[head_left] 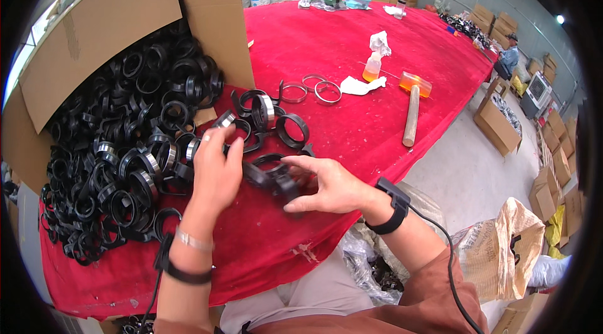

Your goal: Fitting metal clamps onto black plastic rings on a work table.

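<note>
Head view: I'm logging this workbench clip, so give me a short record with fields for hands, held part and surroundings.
left hand: raised over the table, fingers on a black ring part
right hand: gripping the same part from the other side
pile: black rings spilling from an open cardboard box
table: red cloth
tools: mallet, spray bottle

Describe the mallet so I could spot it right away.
Start at the red-covered table. Right of the spray bottle and the white rag lies the mallet, near the table's right edge. It alone has a pale wooden handle and a translucent orange head.
</note>
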Motion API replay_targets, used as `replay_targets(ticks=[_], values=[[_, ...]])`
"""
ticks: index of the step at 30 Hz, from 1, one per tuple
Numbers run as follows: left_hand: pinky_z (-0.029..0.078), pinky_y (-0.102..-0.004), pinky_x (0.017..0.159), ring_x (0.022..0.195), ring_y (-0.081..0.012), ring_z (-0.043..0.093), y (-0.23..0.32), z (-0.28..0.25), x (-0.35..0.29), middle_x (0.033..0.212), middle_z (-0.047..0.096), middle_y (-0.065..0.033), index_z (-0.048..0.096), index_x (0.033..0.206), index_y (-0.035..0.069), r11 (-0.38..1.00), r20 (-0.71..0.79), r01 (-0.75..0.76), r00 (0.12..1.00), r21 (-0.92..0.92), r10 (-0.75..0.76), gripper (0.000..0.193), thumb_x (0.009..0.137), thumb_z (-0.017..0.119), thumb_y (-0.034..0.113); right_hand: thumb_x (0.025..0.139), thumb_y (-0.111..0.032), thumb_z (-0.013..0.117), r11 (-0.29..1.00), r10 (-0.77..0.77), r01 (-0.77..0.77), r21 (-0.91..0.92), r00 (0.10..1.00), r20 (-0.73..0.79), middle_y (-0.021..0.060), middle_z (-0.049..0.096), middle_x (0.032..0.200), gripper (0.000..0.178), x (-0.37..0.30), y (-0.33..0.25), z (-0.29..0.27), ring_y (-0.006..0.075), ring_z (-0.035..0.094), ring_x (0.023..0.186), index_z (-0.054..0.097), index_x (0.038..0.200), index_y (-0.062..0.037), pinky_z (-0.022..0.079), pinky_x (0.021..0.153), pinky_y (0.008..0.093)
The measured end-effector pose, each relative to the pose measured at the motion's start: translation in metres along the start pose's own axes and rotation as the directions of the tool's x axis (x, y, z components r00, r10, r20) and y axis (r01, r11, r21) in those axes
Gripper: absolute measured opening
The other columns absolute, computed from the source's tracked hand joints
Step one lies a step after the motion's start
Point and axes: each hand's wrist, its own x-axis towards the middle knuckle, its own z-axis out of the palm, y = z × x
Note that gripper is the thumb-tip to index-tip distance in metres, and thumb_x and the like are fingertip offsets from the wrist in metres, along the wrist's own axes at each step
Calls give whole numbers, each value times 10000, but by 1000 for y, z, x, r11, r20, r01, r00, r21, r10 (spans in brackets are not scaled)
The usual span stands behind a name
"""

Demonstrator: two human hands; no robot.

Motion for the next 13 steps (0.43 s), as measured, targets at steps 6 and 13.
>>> replay_targets(ticks=[6,13], values=[[418,-420,880,1050,-335,510,61,-27,-73,1149,531,-153,592,1097,-2,829,107,-352,934,434,340,506,645,759,151,850,-210,650,939,18,-207,-274,827,-562,160,671,919,321,64,50,-52,243,638,828,627,1068,23,511,765,336],[435,-408,882,1048,-314,518,48,-1,-87,1156,516,-177,507,1217,20,941,135,294,939,166,-317,621,724,773,290,795,-512,655,526,200,-636,-565,738,-645,229,437,1336,819,115,110,-77,390,376,1261,355,1357,3,350,1031,491]])
